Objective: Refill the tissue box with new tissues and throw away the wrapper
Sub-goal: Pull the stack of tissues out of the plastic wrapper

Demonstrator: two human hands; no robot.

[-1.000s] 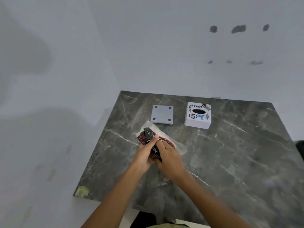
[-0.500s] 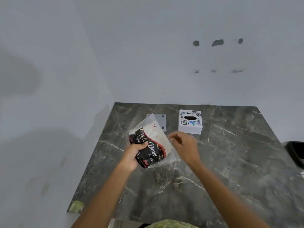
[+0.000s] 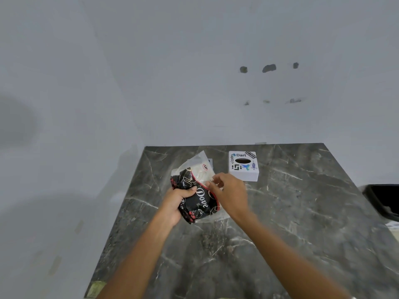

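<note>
Tissue pack [image 3: 197, 192] is held up off the counter [image 3: 291, 223], tilted, its clear end pointing toward the wall. The left hand [image 3: 176, 203] is clenched around the black printed lower half, thumb across the front near the "Dove" lettering. The right hand [image 3: 228, 190] is at the pack's right edge with its fingertips [image 3: 212, 182] pinched together where the white tissues show through the clear film — whether they have hold of film or tissue, I cannot tell.

Tissue box [image 3: 243, 166] sits on the counter just beyond the right hand — white, stickered, dark oval slot facing up. A dark bin [image 3: 382, 200] shows at the counter's right edge, probably where the wrapper goes.

Handling, judged:
- Pack is light and soft; it dents under the left thumb, so a firm squeeze is safe.
- Film looks thin and slick. A pinch at the loose clear flap should grip better than the taut printed face.
- Tissues are fragile as single sheets. Take the whole stack by its edges and slide it out, rather than pulling a few top sheets, which could tear or fan apart.
</note>
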